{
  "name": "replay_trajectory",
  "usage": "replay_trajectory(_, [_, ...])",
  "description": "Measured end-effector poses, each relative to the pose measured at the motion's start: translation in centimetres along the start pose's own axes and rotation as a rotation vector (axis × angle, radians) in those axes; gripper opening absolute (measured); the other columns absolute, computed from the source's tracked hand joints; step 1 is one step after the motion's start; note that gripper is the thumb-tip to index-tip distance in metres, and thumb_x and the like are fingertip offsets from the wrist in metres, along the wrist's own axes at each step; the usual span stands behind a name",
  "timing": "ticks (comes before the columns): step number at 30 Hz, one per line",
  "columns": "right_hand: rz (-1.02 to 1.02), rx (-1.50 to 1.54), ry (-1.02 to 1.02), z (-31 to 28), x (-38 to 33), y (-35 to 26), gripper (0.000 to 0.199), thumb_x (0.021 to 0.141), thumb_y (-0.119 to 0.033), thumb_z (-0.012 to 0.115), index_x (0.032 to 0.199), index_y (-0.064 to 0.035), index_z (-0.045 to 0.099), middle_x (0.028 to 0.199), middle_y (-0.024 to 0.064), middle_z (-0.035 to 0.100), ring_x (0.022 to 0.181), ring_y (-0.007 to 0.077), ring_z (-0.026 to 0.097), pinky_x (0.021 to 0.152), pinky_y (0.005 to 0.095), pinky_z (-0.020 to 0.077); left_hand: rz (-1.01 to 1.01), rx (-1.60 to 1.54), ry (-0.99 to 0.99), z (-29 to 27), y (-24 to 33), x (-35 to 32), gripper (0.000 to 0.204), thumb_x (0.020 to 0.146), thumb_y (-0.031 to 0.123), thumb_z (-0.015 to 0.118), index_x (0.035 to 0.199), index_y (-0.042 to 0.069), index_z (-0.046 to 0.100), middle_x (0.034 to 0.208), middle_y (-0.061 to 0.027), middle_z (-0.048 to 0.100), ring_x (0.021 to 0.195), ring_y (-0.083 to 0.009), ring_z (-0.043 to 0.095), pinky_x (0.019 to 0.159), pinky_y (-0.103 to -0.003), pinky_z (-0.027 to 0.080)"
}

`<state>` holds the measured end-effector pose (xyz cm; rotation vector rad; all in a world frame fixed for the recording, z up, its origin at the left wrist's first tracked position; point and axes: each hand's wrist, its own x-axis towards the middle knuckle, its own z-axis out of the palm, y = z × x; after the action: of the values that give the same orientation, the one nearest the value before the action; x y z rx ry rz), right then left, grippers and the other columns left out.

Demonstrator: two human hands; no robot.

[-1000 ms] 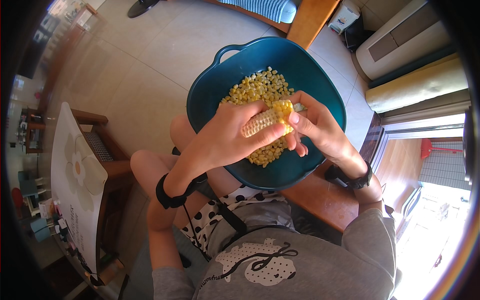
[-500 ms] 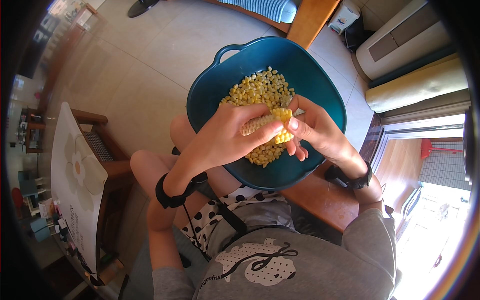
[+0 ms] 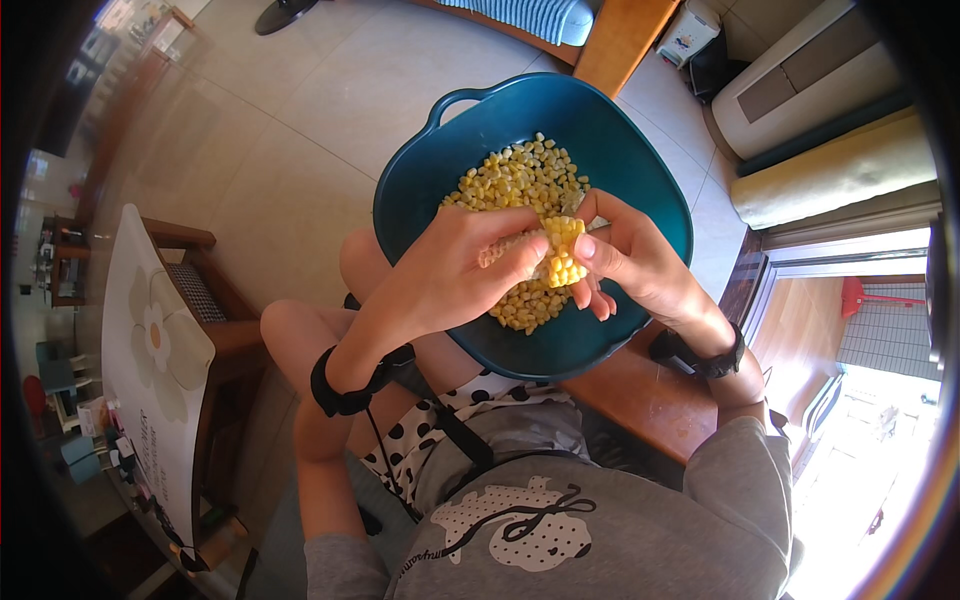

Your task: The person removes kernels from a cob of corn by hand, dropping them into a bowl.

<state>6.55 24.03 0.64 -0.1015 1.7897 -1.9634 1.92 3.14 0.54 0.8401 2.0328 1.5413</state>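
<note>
Both my hands hold one corn cob point(image 3: 565, 252) over a dark teal basin point(image 3: 620, 150). Its left part is stripped bare, while yellow kernels still cover the right end. My left hand point(image 3: 465, 260) is wrapped round the bare part, its thumb against the edge of the kernels. My right hand point(image 3: 630, 250) grips the kernel-covered end, thumb on top and some fingers beneath. Loose corn kernels point(image 3: 515, 175) lie heaped on the basin's bottom, partly hidden under my hands. The basin rests at my knees.
Left of me stands a wooden piece of furniture with a white flower-patterned cover point(image 3: 155, 340). A wooden bench point(image 3: 640, 400) lies beside my right arm. Pale floor tiles point(image 3: 330, 90) stretch ahead, and a rolled yellow bundle point(image 3: 840, 165) is at the right.
My left thumb has drawn back slightly to the left, off the kernels, showing more of the cob's yellow end. My right hand and the basin look the same.
</note>
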Motion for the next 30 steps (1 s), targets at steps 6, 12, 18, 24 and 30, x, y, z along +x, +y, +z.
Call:
replay_trajectory(6, [-0.001, 0.003, 0.001, 0.0, 0.0, 0.0, 0.045, 0.09, -0.043, 0.06, 0.094, -0.0017, 0.043, 0.059, 0.0082, 0.06, 0.043, 0.0101, 0.053, 0.038, 0.019, 0.0356, -0.024, 0.009, -0.002, 0.0, 0.1, 0.0, 0.026, 0.091, 0.022, 0.051, 0.092, -0.002, 0.062, 0.068, -0.0138, 0.06, 0.06, -0.0181, 0.056, 0.06, -0.031, 0.044])
replay_trajectory(12, [0.006, -0.018, 0.004, 0.1, 0.0, -0.1, 0.045, 0.089, -0.043, 0.061, 0.094, -0.0017, 0.042, 0.059, 0.0079, 0.06, 0.043, 0.01, 0.053, 0.038, 0.0189, 0.0357, -0.073, -0.001, 0.057, 0.2, -0.3, -0.1, 0.03, 0.097, 0.024, 0.047, 0.091, -0.001, 0.062, 0.061, -0.0091, 0.052, 0.056, -0.0119, 0.05, 0.054, -0.03, 0.04])
replay_trajectory(18, [0.007, -0.007, 0.025, 0.1, 0.1, 0.0, 0.044, 0.089, -0.042, 0.06, 0.093, -0.0017, 0.043, 0.058, 0.0086, 0.06, 0.042, 0.0105, 0.053, 0.038, 0.0194, 0.0361, -0.265, -0.148, 0.076, 0.0, 0.6, 0.0, 0.03, 0.099, 0.026, 0.043, 0.091, 0.001, 0.056, 0.061, -0.006, 0.05, 0.055, -0.0101, 0.047, 0.05, -0.03, 0.035])
replay_trajectory(24, [0.003, 0.028, 0.062, 0.0, 0.2, 0.3, 0.044, 0.091, -0.043, 0.057, 0.092, -0.0021, 0.043, 0.058, 0.0097, 0.059, 0.041, 0.0111, 0.053, 0.037, 0.0198, 0.0365, -0.06, -0.123, 0.169, 0.1, -0.1, 0.1, 0.027, 0.097, 0.029, 0.047, 0.108, 0.004, 0.046, 0.065, -0.0065, 0.055, 0.058, -0.0122, 0.054, 0.056, -0.03, 0.043])
replay_trajectory(30, [-0.009, 0.032, 0.057, 0.1, 0.2, 0.2, 0.045, 0.091, -0.045, 0.056, 0.091, -0.0019, 0.044, 0.058, 0.0091, 0.059, 0.042, 0.0106, 0.053, 0.037, 0.0193, 0.0362, 0.079, 0.022, 0.073, 0.3, -0.6, 0.3, 0.029, 0.088, 0.023, 0.062, 0.106, 0.002, 0.053, 0.076, -0.0034, 0.059, 0.066, -0.0077, 0.055, 0.058, -0.023, 0.044])
